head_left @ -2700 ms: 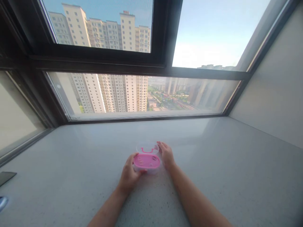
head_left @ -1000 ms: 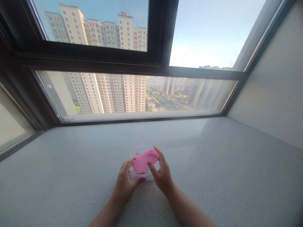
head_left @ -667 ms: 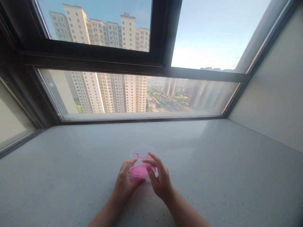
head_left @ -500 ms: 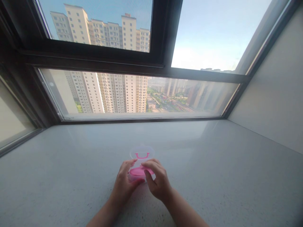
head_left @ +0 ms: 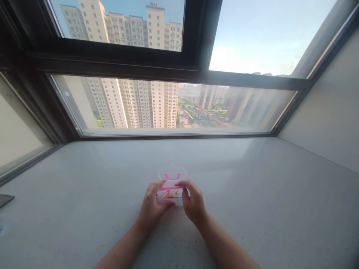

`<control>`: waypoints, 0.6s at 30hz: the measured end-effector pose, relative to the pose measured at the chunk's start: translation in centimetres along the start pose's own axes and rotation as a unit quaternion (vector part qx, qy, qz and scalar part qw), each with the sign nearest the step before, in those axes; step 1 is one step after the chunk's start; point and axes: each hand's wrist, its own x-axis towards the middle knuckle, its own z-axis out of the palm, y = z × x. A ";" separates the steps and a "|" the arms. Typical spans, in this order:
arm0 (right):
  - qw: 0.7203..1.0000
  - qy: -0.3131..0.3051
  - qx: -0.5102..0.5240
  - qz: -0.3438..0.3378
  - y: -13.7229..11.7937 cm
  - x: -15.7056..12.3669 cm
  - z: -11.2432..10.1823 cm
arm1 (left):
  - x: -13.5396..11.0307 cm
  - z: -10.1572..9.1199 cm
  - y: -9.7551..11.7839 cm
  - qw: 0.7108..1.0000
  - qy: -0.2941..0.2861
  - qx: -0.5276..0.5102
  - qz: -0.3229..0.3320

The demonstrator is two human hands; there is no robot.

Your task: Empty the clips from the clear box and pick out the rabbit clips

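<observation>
Two bare hands close around a small clear plastic box [head_left: 171,197], with only a narrow gap between them. The left hand [head_left: 151,205] holds the box's left side, its curled fingers [head_left: 156,186] bent over the edge. The right hand [head_left: 193,203] comes in from the other side, its fingers [head_left: 185,184] shut over the top and lying on a pink plastic strip [head_left: 171,187] that crosses the box. Neither hand is spread wide; both have hold of the box. Through the clear wall below the strip, small orange-pink pieces [head_left: 170,194] show, too small to name. Just beyond the fingertips, a pink U-shaped handle [head_left: 172,176] sits uncovered on the box's far part. The box sits near the middle of a pale grey speckled stone window ledge [head_left: 252,175], well short of the black window frame [head_left: 179,136] ahead. Stone stretches far to either side, reaching a beige wall [head_left: 322,123] on the right and a dark flat object [head_left: 4,200] at the far left edge of view.
</observation>
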 end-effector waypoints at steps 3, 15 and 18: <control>1.000 0.026 -0.001 -0.002 -0.1 0.1 0.0 | -0.1 0.0 0.0 1.000 0.006 0.014 -0.020; 0.969 0.175 0.073 0.156 0.9 0.4 0.6 | -0.2 -0.2 0.4 0.999 0.012 0.030 -0.039; 0.938 0.250 0.136 0.197 1.8 0.7 0.3 | -0.1 -0.3 0.4 0.997 0.032 0.035 -0.053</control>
